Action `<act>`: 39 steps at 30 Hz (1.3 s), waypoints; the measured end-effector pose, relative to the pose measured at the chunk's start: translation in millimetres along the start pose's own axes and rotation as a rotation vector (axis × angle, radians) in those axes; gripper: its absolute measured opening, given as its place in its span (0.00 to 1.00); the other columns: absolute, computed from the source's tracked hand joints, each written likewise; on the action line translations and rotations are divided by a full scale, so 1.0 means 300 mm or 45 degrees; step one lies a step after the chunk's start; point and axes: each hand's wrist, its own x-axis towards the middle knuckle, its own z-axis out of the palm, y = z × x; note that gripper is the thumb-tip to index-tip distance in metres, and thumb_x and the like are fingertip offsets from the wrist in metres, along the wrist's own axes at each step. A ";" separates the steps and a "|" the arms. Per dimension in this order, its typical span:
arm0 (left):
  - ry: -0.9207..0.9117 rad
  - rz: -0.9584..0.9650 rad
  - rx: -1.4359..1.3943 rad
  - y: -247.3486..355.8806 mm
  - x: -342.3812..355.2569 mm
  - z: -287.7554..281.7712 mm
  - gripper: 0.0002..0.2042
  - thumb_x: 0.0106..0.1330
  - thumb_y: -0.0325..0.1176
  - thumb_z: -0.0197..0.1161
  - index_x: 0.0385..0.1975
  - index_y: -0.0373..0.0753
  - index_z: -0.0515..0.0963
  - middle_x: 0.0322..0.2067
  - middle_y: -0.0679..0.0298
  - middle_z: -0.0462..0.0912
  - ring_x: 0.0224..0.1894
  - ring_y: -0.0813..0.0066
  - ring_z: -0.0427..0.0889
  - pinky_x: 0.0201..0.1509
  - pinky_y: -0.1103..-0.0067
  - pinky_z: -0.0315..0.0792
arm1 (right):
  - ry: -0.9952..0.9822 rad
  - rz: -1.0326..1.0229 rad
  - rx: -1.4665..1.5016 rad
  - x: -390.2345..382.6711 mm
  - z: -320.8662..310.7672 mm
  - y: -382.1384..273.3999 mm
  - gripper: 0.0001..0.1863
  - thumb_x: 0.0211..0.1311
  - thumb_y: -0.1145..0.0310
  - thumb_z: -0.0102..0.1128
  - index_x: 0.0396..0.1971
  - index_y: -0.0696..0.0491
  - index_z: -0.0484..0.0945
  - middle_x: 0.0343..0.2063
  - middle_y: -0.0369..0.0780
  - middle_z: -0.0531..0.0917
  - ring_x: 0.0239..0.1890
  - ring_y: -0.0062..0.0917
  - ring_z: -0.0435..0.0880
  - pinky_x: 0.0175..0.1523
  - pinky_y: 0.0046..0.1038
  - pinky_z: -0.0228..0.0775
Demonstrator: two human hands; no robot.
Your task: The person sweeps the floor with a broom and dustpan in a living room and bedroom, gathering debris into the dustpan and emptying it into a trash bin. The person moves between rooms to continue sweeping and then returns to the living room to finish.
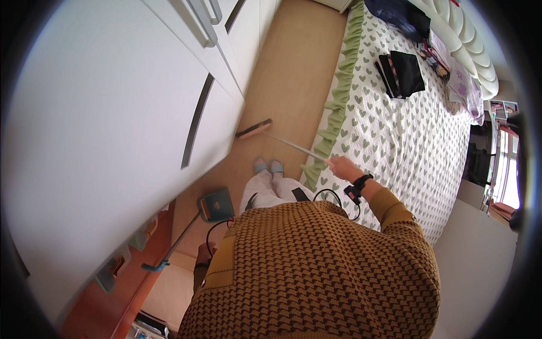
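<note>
My right hand (342, 168) is closed around the end of a broom's thin pale handle. That broom (255, 129) slants forward and left, its dark-bristled head on the floor beside the white cabinet's corner. My left hand (205, 252) hangs low beside my body, partly covered by the sleeve and a black cable; its fingers do not show clearly. Nearest to it is a long-handled dustpan (215, 205), dark green, its blue-tipped handle (155, 266) leaning toward the reddish-brown furniture. The hand and the dustpan handle are apart.
Tall white cabinets (124, 107) line the left side. A bed with a heart-patterned cover (389, 147) and green ruffle fills the right, with folded dark clothes (401, 74) on it. A reddish-brown low unit (107, 308) stands at lower left. My slippered feet (268, 166) are on the wood floor.
</note>
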 end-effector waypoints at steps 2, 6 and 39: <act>-0.006 0.010 0.026 0.008 -0.005 0.017 0.20 0.71 0.31 0.56 0.20 0.47 0.53 0.19 0.66 0.46 0.22 0.73 0.47 0.40 0.66 0.43 | 0.014 0.083 0.062 -0.089 -0.061 0.027 0.13 0.61 0.59 0.58 0.38 0.52 0.81 0.34 0.51 0.84 0.39 0.51 0.82 0.45 0.48 0.73; 0.012 -0.146 -0.234 -0.015 -0.019 0.017 0.20 0.72 0.33 0.56 0.20 0.47 0.52 0.20 0.68 0.48 0.23 0.73 0.48 0.41 0.64 0.44 | 0.121 0.160 0.052 -0.203 -0.122 0.040 0.13 0.62 0.58 0.57 0.35 0.52 0.80 0.31 0.51 0.84 0.38 0.52 0.81 0.44 0.50 0.72; 0.086 0.184 0.287 -0.613 -0.031 -0.270 0.17 0.70 0.31 0.54 0.18 0.44 0.59 0.17 0.64 0.60 0.20 0.68 0.63 0.27 0.64 0.58 | 0.155 0.747 0.691 0.016 0.541 -0.131 0.12 0.64 0.72 0.52 0.41 0.63 0.79 0.21 0.50 0.82 0.21 0.39 0.86 0.22 0.39 0.75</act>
